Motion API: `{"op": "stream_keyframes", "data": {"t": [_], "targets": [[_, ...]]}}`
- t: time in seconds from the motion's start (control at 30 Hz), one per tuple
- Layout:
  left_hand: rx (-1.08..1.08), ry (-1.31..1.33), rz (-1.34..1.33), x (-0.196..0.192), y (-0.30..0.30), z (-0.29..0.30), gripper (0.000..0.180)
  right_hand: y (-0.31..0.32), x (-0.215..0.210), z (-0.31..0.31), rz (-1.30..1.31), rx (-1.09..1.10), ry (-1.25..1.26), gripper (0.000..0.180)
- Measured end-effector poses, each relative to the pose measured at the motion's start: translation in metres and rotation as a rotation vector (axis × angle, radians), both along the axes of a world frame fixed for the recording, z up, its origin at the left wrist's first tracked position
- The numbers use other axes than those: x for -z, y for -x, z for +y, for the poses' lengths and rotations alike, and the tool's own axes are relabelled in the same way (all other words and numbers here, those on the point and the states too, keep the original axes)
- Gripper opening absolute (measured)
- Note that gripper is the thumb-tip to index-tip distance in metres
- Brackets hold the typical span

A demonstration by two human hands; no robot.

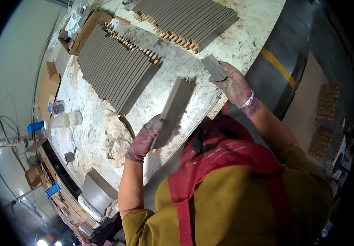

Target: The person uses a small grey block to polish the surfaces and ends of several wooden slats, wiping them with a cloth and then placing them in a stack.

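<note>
My left hand (pixel 146 137) wears a stained pink glove and is closed on the lower end of a long grey bar (pixel 173 108). The bar leans up and away over the white work table, and light tan bits show at both of its ends. My right hand (pixel 237 87), gloved alike, grips a small flat grey block (pixel 213 67) near the table's right edge, apart from the bar. Left of the bar lies a row of similar grey bars (pixel 113 69) with tan ends. A second row of such bars (pixel 185 20) lies at the far side.
A crumpled whitish cloth (pixel 117 137) lies beside my left hand. Further left are a bottle with a blue cap (pixel 64 120), a clear jar (pixel 57 107) and a cardboard box (pixel 48 84). A grey roll (pixel 97 188) stands at the lower left. The table's front edge (pixel 185 137) runs before me.
</note>
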State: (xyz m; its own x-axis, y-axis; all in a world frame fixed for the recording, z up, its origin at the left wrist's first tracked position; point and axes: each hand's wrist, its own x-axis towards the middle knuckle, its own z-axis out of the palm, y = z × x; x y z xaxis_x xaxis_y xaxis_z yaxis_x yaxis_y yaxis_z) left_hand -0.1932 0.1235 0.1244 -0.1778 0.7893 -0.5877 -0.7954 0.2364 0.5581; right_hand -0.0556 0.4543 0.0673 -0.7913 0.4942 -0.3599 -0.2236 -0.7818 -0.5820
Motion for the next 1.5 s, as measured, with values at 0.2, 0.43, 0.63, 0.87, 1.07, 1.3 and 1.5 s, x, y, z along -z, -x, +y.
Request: {"op": "stream_keyframes", "data": {"t": [0.2, 0.43, 0.63, 0.87, 1.07, 1.3, 1.5], "targets": [[0.143, 0.177, 0.565, -0.018, -0.033, 0.038, 0.059, -0.009, -0.002, 0.014, 0.006, 0.043, 0.017, 0.026], [0.127, -0.121, 0.304, 0.015, -0.024, 0.002, 0.070, -0.004, -0.025, 0.008, -0.080, 0.110, -0.001, 0.027], [-0.054, -0.150, -0.139, -0.001, -0.029, 0.017, 0.047, -0.002, -0.064, -0.010, -0.151, -0.147, -1.104, 0.035], [-0.059, -0.194, -0.160, 0.003, -0.035, 0.021, 0.059, 0.011, -0.088, -0.055, 0.004, -0.242, -2.019, 0.043], [-0.094, -0.061, -0.193, -0.018, -0.038, 0.024, 0.058, 0.017, -0.064, -0.056, -0.136, -0.180, -2.203, 0.041], [0.082, 0.127, 0.085, -0.037, -0.037, 0.026, 0.076, 0.027, -0.063, 0.003, -0.442, -0.102, -1.911, 0.035], [-0.040, -0.035, 0.404, -0.020, -0.043, 0.016, 0.079, 0.014, -0.066, -0.001, -0.251, -0.051, -1.600, 0.037]]}}
